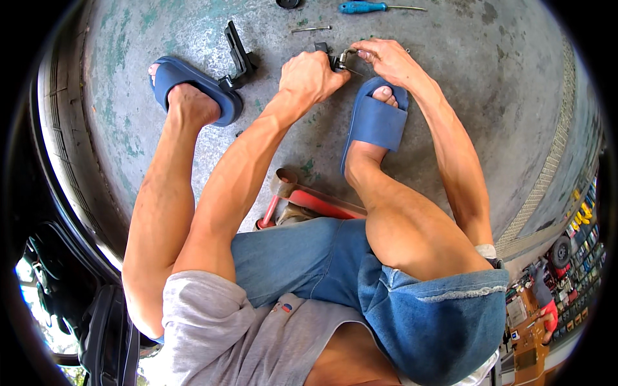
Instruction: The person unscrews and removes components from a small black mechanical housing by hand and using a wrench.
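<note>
My left hand [310, 77] is closed around a black metal part [321, 47], most of it hidden under the fingers. From its right side a curved silver metal piece [344, 60] sticks out. My right hand [389, 60] pinches the far end of that curved piece between thumb and fingers, just beyond the toes of my right foot. To the left, an angled black bracket [239, 54] rests on the floor by my left slipper [193, 90]. A thin metal rod [311, 29] lies a little beyond my left hand.
A screwdriver with a blue handle [364, 7] and a round black piece [288, 3] lie at the far edge. Red metal equipment [322, 203] is on the concrete floor [489, 122] between my legs. At the lower right, a person in red [548, 315] is near stocked shelves.
</note>
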{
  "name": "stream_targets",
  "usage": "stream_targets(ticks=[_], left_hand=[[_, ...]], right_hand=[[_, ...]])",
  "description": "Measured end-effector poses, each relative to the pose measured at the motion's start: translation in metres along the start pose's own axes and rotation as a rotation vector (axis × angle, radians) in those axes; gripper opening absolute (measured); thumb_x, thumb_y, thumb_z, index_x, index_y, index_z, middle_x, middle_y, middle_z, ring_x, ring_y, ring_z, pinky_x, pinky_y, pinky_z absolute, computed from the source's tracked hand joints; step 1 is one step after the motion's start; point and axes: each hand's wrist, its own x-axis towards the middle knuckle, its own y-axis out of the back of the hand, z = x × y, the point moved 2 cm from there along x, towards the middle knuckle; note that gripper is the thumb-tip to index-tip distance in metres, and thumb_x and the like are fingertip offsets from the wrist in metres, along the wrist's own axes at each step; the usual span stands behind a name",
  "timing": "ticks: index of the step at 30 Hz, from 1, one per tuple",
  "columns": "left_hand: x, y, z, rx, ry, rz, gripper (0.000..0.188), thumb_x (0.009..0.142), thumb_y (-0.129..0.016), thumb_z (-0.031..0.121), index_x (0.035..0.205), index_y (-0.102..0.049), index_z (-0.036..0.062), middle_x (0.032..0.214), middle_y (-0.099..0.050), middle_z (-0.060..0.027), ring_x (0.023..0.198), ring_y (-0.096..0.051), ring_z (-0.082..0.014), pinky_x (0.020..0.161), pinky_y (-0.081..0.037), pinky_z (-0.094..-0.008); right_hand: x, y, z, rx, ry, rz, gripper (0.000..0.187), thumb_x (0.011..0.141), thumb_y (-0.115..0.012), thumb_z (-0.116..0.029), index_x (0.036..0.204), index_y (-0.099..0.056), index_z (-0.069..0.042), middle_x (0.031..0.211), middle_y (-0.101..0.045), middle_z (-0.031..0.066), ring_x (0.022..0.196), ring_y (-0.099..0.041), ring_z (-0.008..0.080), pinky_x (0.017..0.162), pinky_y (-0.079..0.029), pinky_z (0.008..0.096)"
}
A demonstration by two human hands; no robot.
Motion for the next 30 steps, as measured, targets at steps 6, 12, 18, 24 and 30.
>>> stream_targets(ticks=[6, 12, 18, 24, 30], left_hand=[[-0.003, 0.005, 0.004, 0.029, 0.024, -0.071, 0.052, 0.078, -0.066, 0.049, 0.088, -0.075, -0.002, 0.088, -0.072, -0.0268, 0.088, -0.071, -0.0415, 0.085, -0.056, -0.0471], [-0.004, 0.006, 0.004, 0.039, 0.018, -0.068, 0.053, 0.078, -0.067, 0.05, 0.089, -0.075, -0.0021, 0.089, -0.072, -0.0266, 0.089, -0.071, -0.0413, 0.084, -0.056, -0.0468], [-0.004, 0.003, 0.0, 0.019, 0.0, -0.013, 0.053, 0.076, -0.069, 0.05, 0.082, -0.073, -0.0027, 0.081, -0.07, -0.0279, 0.084, -0.07, -0.0434, 0.081, -0.055, -0.0488], [-0.005, 0.003, 0.004, 0.041, 0.013, -0.072, 0.05, 0.077, -0.067, 0.047, 0.089, -0.075, -0.001, 0.088, -0.072, -0.0258, 0.087, -0.072, -0.041, 0.083, -0.056, -0.0469], [-0.008, -0.003, -0.002, 0.019, 0.005, -0.002, 0.054, 0.075, -0.069, 0.05, 0.085, -0.074, -0.0022, 0.083, -0.071, -0.027, 0.084, -0.071, -0.0426, 0.082, -0.056, -0.048]], right_hand=[[-0.003, -0.002, 0.002, -0.016, 0.004, 0.013, 0.028, 0.099, -0.056, -0.013, 0.124, -0.066, -0.007, 0.108, -0.067, 0.0186, 0.099, -0.063, 0.0393, 0.085, -0.05, 0.0462], [-0.004, -0.007, 0.003, -0.024, 0.064, 0.015, 0.027, 0.099, -0.058, -0.017, 0.123, -0.067, -0.008, 0.106, -0.068, 0.0179, 0.096, -0.065, 0.0373, 0.083, -0.051, 0.0449], [0.001, -0.001, -0.015, 0.129, -0.134, -0.029, 0.03, 0.102, -0.057, -0.03, 0.114, -0.07, -0.006, 0.092, -0.071, 0.0167, 0.084, -0.067, 0.033, 0.075, -0.052, 0.0407], [-0.001, -0.009, -0.009, 0.074, -0.193, -0.026, 0.04, 0.103, -0.054, -0.04, 0.104, -0.069, -0.003, 0.076, -0.066, 0.0154, 0.069, -0.06, 0.0302, 0.07, -0.05, 0.0434], [-0.004, -0.004, -0.034, -0.059, -0.352, -0.054, 0.035, 0.102, -0.053, -0.038, 0.104, -0.068, -0.006, 0.074, -0.064, 0.0233, 0.075, -0.065, 0.0411, 0.07, -0.051, 0.0479]])
